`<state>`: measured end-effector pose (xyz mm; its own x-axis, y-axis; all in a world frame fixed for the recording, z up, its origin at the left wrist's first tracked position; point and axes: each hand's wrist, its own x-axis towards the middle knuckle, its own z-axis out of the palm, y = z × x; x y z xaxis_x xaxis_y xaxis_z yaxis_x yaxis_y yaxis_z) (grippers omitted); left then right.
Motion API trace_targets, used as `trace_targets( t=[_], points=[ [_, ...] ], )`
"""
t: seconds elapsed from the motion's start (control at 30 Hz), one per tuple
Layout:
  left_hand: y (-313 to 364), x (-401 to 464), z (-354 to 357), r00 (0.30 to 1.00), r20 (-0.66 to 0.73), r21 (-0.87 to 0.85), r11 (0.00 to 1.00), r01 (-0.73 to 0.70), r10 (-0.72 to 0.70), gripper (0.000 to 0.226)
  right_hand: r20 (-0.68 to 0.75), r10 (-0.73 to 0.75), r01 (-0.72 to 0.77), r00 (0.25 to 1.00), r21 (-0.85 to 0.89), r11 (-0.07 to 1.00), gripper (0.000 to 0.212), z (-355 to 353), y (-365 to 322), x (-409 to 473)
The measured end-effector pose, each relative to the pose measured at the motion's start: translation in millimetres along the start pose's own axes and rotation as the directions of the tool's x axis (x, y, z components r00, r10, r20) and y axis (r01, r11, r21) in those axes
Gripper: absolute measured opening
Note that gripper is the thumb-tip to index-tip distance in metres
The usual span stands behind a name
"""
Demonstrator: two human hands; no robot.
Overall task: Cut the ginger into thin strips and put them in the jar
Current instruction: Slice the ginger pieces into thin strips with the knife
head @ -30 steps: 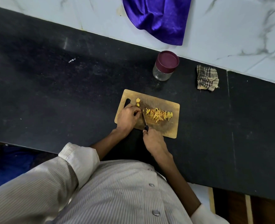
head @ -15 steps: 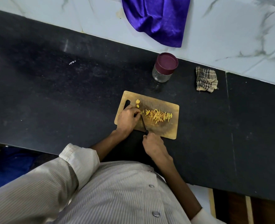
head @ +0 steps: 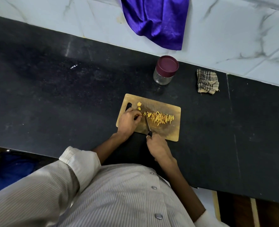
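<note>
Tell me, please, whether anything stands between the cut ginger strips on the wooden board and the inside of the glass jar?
Yes. The clear glass jar beyond the wooden cutting board has its round maroon lid on, closing its mouth. The black counter between the pile of yellow ginger strips and the jar shows nothing else in the way.
</note>
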<state>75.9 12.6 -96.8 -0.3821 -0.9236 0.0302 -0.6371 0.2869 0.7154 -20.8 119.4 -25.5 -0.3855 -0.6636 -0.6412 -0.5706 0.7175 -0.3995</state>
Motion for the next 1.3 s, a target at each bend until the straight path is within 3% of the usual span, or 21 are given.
trace_targets(
  t=[0.3, 1.03, 1.3],
  points=[
    [3.6, 0.2, 2.3, 1.0, -0.014, 0.01, 1.0, 0.016, -0.016, 0.016, 0.08, 0.023, -0.027, 0.997, 0.044, 0.999, 0.036, 2.4, 1.2, 1.8],
    [12.1, 2.9, 4.9, 0.998, -0.033, 0.086, 0.994, 0.062, -0.059, 0.011, -0.053, -0.085, 0.085, 0.995, 0.01, 0.996, 0.035, -0.1, 0.1, 8.8],
    [12.9, 3.0, 4.7, 0.997, -0.04, 0.091, 0.994, 0.063, -0.059, 0.01, -0.037, -0.062, 0.062, 0.997, -0.01, 0.998, 0.034, 1.7, 0.0, 11.5]
  ],
)
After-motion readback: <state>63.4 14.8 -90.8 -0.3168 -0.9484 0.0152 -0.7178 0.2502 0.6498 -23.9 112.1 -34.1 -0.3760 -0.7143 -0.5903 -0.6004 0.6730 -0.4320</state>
